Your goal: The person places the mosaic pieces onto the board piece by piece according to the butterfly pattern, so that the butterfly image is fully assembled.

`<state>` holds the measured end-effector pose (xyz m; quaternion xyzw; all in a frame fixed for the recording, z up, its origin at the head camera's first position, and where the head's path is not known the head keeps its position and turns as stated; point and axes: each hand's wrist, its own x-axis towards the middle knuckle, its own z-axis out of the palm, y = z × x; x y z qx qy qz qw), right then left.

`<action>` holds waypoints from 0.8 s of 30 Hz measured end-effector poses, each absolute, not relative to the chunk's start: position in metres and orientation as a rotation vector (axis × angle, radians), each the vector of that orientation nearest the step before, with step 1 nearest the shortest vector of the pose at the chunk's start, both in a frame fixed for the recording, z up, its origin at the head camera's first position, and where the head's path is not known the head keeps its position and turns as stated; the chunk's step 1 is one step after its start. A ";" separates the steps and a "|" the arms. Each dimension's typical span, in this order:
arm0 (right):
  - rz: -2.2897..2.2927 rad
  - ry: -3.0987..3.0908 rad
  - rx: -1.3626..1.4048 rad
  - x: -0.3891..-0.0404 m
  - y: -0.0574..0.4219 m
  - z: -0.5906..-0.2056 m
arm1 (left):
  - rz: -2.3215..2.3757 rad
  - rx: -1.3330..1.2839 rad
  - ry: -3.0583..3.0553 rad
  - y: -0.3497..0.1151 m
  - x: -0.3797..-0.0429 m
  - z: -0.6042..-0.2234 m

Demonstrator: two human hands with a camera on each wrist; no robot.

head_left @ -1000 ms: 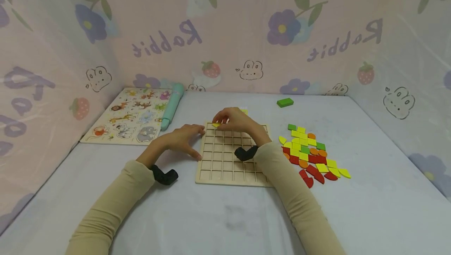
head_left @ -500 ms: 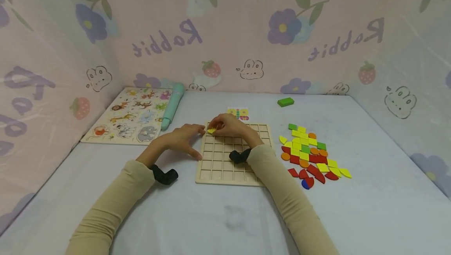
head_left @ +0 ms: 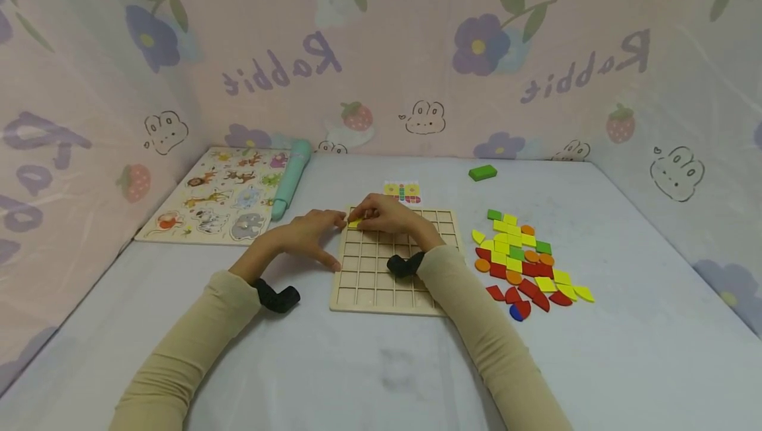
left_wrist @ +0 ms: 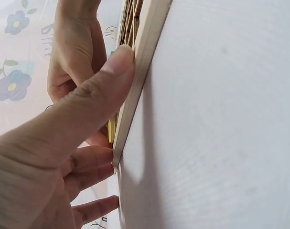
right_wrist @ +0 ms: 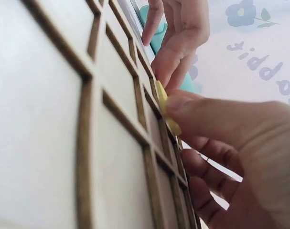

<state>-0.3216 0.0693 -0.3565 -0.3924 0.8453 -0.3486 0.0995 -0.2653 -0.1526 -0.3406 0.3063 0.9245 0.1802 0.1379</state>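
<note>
My right hand [head_left: 389,213] pinches a small yellow tile [head_left: 355,223] at the far left corner cell of the wooden grid board [head_left: 375,297]. In the right wrist view the yellow tile [right_wrist: 162,102] leans on the grid ridges, with the thumb [right_wrist: 202,112] against it. My left hand [head_left: 305,236] rests against the board's left edge, thumb and fingers spread along it. The left wrist view shows the thumb [left_wrist: 99,88] touching the board's side [left_wrist: 147,52]. Beyond the board lies a small pattern card [head_left: 401,191], partly hidden by the right hand.
Right of the board is a loose spread of tiles [head_left: 514,252] in yellow, red, green, orange and blue. A green block [head_left: 482,172] lies farther back. At the left are an animal puzzle board [head_left: 220,196] and a teal microphone-shaped object [head_left: 292,180].
My right hand has moved slightly left and nearer, lowering the yellow tile into the corner cell area. The pattern card and a blue tile have come into view. The left hand stays in place.
</note>
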 end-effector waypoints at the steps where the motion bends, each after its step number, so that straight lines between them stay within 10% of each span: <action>1: -1.029 2.503 -1.162 -0.322 0.069 -0.357 | 0.520 0.886 2.675 -0.153 -0.265 -0.340; 24: -0.944 2.554 -1.250 -0.320 0.088 -0.343 | 0.519 0.900 2.677 -0.152 -0.264 -0.341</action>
